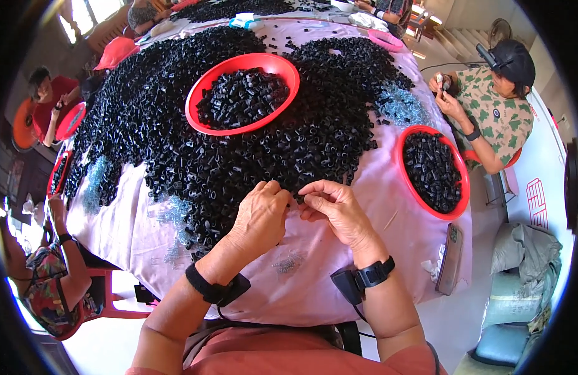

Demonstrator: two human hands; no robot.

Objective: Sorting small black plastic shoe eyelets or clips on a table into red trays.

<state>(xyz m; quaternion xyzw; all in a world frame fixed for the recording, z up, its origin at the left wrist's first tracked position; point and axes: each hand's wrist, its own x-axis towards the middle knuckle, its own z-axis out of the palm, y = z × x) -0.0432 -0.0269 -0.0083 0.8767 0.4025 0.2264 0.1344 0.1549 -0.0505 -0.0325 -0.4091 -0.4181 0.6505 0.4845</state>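
Close together at the near edge of a big heap of small black plastic pieces, both my hands are pinched. My left hand, back upward, has its fingers curled, and its fingertips hide what they hold. Thumb and forefinger of my right hand close on what looks like a small black piece, partly hidden, beside the left fingertips. On the cloth below my hands lies a little cluster of tiny clear or silvery pieces.
A red basin full of black pieces rests on the heap; another red basin stands at right. A thin stick and a phone lie on the pink cloth. Clear bits form piles. A co-worker sits at right, others around.
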